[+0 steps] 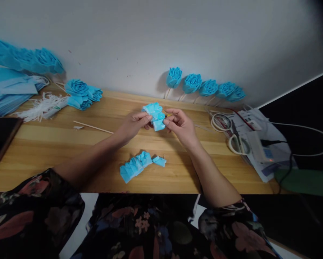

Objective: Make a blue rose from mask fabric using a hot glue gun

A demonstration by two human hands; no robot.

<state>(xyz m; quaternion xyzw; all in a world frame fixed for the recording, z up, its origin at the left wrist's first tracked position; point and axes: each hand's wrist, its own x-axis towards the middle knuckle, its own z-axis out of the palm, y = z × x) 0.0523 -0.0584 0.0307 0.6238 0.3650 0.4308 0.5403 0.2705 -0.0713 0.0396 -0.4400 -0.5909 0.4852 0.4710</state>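
Note:
Both hands hold a folded strip of blue mask fabric (pixel 154 112) above the middle of the wooden table. My left hand (pixel 136 124) pinches its left side between thumb and fingers. With thumb and index finger, my right hand (pixel 179 124) grips its lower right corner; the other fingers are curled. Below the hands lies a second pleated blue strip (pixel 136 166), with a small folded blue piece (pixel 159 160) just right of it. A thin wooden stick (pixel 92 127) lies to the left, partly hidden by my left forearm.
Blue fabric flowers on sticks (pixel 192 83) lean on the wall. At left are more flowers (pixel 77 88), white ear loops (pixel 46 106), stacked masks (pixel 7 90) and a dark tablet-like object (pixel 2 140). At right lie tape rolls (pixel 221 122), scissors (pixel 239 144), papers (pixel 265 172) and a cable (pixel 312 129).

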